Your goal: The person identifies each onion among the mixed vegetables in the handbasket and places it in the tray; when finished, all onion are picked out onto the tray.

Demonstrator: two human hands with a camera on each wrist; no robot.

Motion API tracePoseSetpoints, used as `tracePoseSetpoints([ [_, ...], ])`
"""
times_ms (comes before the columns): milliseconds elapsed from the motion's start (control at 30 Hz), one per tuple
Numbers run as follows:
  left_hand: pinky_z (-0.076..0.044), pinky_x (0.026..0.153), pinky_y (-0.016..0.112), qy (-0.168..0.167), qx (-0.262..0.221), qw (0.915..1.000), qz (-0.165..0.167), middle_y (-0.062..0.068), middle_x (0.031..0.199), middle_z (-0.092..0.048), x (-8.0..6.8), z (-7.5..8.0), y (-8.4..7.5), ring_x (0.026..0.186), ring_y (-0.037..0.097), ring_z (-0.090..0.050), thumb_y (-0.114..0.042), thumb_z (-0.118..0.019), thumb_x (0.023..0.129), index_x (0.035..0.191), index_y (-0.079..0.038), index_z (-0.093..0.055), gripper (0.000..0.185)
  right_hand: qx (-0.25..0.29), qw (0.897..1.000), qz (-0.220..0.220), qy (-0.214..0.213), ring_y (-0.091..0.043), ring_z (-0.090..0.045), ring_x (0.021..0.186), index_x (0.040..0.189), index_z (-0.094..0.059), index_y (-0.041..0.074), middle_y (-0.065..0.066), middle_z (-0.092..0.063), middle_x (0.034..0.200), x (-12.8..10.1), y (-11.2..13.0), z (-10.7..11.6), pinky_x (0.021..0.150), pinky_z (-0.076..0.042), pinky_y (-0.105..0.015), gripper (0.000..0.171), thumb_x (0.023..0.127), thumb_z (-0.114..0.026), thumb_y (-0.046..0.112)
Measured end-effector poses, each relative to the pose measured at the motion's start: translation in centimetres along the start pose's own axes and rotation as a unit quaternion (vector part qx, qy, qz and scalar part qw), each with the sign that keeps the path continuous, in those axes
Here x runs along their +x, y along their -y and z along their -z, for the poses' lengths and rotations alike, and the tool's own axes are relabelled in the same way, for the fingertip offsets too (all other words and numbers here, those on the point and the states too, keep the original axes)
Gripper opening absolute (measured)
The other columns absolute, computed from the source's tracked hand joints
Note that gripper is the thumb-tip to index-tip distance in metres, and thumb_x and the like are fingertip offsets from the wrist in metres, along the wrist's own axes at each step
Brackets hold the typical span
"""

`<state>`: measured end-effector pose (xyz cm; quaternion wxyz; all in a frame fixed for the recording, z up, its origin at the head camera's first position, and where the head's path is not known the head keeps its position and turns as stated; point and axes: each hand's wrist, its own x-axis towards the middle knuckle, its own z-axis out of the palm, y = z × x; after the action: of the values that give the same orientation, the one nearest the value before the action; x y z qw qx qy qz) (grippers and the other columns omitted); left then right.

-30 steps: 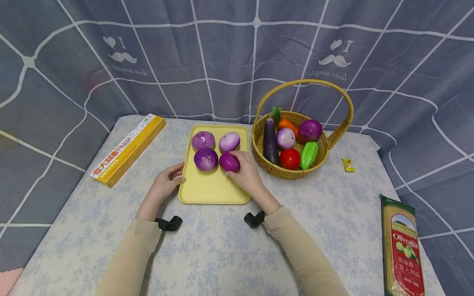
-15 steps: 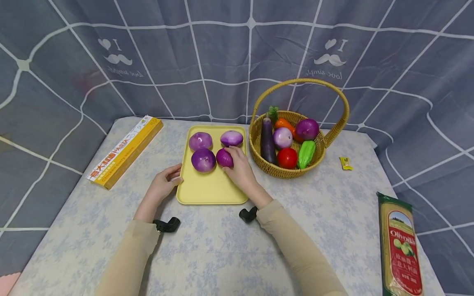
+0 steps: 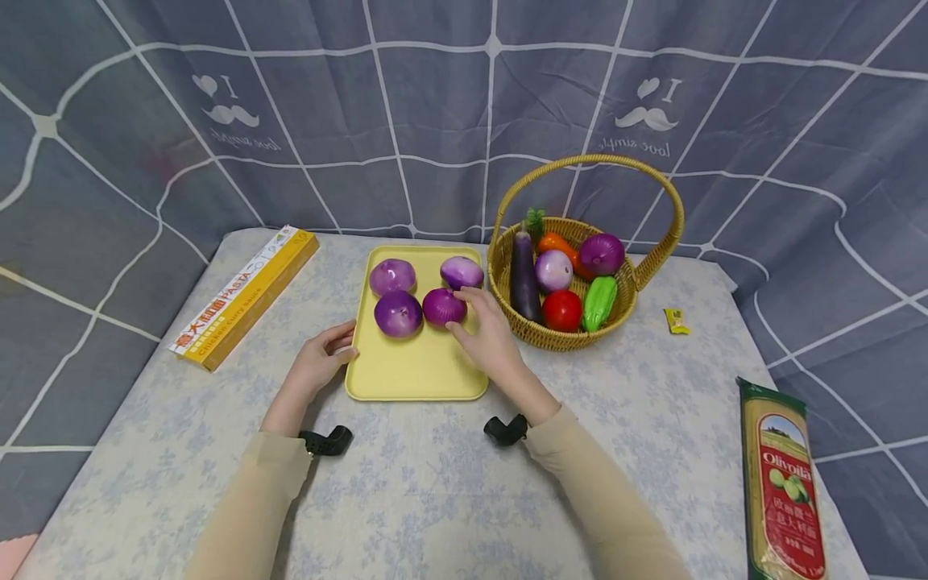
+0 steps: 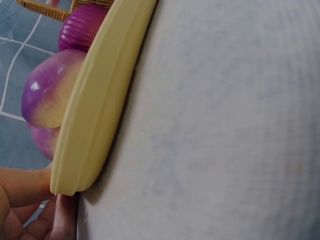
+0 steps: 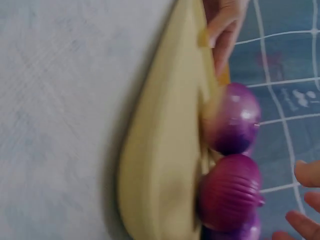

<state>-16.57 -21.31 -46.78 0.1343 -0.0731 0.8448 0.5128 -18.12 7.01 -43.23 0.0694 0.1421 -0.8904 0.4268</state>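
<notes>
The yellow tray (image 3: pixel 413 374) holds a ridged dark purple onion (image 3: pixel 444 308), a smooth purple onion (image 3: pixel 398 313), and two paler purple onions behind them, one at back left (image 3: pixel 392 277) and one at back right (image 3: pixel 461 272). My right hand (image 3: pixel 493 342) hovers beside the ridged onion, thumb and fingers spread. A gap shows between these fingertips (image 5: pixel 307 172) and that onion in the right wrist view. On the left side, my left hand (image 3: pixel 322 354) grips the tray's edge, its thumb (image 4: pixel 30 185) against the rim.
A wicker basket (image 3: pixel 561 342) of vegetables, including an eggplant (image 3: pixel 524 278) and a tomato (image 3: pixel 562 311), stands right of the tray. To the left lies a pasta box (image 3: pixel 246 298). A small yellow packet (image 3: pixel 677 321) and a noodle bag (image 3: pixel 783 483) lie at the right.
My right hand has let go of the ridged onion and drawn off to the right. The back right onion has rolled and shifted rightward. The left hand stays at the tray's edge.
</notes>
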Motion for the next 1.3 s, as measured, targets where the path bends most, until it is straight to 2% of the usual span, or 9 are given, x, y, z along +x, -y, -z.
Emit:
tracePoseSetpoints([
  [133,-0.051,0.102,0.028,0.002,-0.004,1.0,0.001,0.021,0.147,-0.048,-0.1,0.0,-0.1,0.136,0.032,-0.047,-0.007,-0.056,0.1,0.153,-0.007,-0.034,0.058,0.06,0.998,0.011,-0.015,-0.028,-0.058,0.121,0.123,-0.066,0.004,-0.013,-0.061,0.128,-0.9,-0.1,1.6,0.102,-0.052,-0.044,0.032,0.091,-0.069,0.011],
  [300,-0.052,0.1,0.026,0.002,0.001,1.0,-0.006,0.022,0.146,-0.048,0.0,0.0,0.1,0.135,0.034,-0.047,-0.009,-0.056,0.099,0.153,-0.007,-0.035,0.058,0.124,0.991,0.01,-0.041,-0.029,-0.064,0.112,0.116,-0.069,0.001,-0.014,-0.065,0.118,-1.7,-0.5,4.0,0.096,-0.056,-0.042,0.024,0.092,-0.067,0.006],
  [433,-0.052,0.098,0.022,0.003,-0.002,0.9999,-0.01,0.021,0.147,-0.048,0.1,0.0,0.3,0.135,0.033,-0.047,-0.008,-0.056,0.099,0.153,-0.007,-0.035,0.058,0.137,0.988,0.005,-0.064,-0.031,-0.066,0.105,0.114,-0.069,0.0,-0.016,-0.067,0.115,-2.2,-1.1,6.0,0.092,-0.057,-0.027,0.022,0.093,-0.067,0.006],
  [533,-0.051,0.095,0.019,0.0,-0.001,0.9999,-0.012,0.021,0.146,-0.049,0.2,0.0,0.4,0.135,0.033,-0.047,-0.008,-0.056,0.099,0.153,-0.007,-0.035,0.058,0.129,0.989,-0.014,-0.075,-0.027,-0.066,0.104,0.115,-0.069,0.001,-0.017,-0.067,0.115,-2.4,-2.1,7.3,0.088,-0.053,-0.013,0.023,0.094,-0.067,0.009],
  [633,-0.051,0.094,0.017,-0.002,-0.004,0.9999,-0.012,0.021,0.146,-0.048,0.2,0.0,0.4,0.134,0.033,-0.047,-0.007,-0.056,0.099,0.153,-0.006,-0.035,0.058,0.129,0.987,-0.046,-0.089,-0.022,-0.065,0.106,0.116,-0.068,0.002,-0.016,-0.067,0.118,-2.6,-3.1,8.7,0.086,-0.051,-0.009,0.024,0.094,-0.067,0.012],
  [800,-0.051,0.094,0.015,0.004,-0.012,0.9998,-0.013,0.021,0.147,-0.048,0.0,0.1,0.5,0.135,0.032,-0.047,-0.007,-0.056,0.099,0.153,-0.006,-0.034,0.058,0.129,0.979,-0.09,-0.13,-0.017,-0.063,0.109,0.119,-0.066,0.0,-0.014,-0.067,0.12,-2.4,-5.0,11.1,0.09,-0.052,-0.012,0.03,0.094,-0.068,0.017],
  [933,-0.051,0.096,0.017,0.005,-0.007,0.9999,-0.014,0.022,0.147,-0.048,-0.2,0.2,0.4,0.135,0.034,-0.048,-0.007,-0.056,0.099,0.153,-0.006,-0.034,0.058,0.107,0.976,-0.109,-0.154,-0.012,-0.063,0.108,0.12,-0.066,0.002,-0.014,-0.067,0.12,-1.7,-6.7,12.6,0.095,-0.053,-0.019,0.032,0.094,-0.068,0.019],
  [1167,-0.051,0.098,0.02,0.004,-0.001,1.0,-0.006,0.021,0.147,-0.048,-0.1,0.2,0.4,0.135,0.033,-0.047,-0.009,-0.056,0.1,0.154,-0.007,-0.034,0.058,0.055,0.978,-0.106,-0.173,-0.03,-0.059,0.119,0.122,-0.064,-0.001,-0.017,-0.064,0.123,-0.3,-9.4,14.0,0.105,-0.05,-0.041,0.033,0.093,-0.068,0.015],
  [1300,-0.051,0.101,0.025,0.003,-0.007,1.0,-0.006,0.021,0.147,-0.048,0.2,0.0,0.5,0.135,0.032,-0.047,-0.008,-0.055,0.1,0.154,-0.007,-0.034,0.058,0.023,0.979,-0.105,-0.173,-0.032,-0.055,0.123,0.126,-0.061,-0.001,-0.019,-0.059,0.127,0.5,-10.2,14.6,0.108,-0.047,-0.046,0.038,0.093,-0.069,0.016],
])
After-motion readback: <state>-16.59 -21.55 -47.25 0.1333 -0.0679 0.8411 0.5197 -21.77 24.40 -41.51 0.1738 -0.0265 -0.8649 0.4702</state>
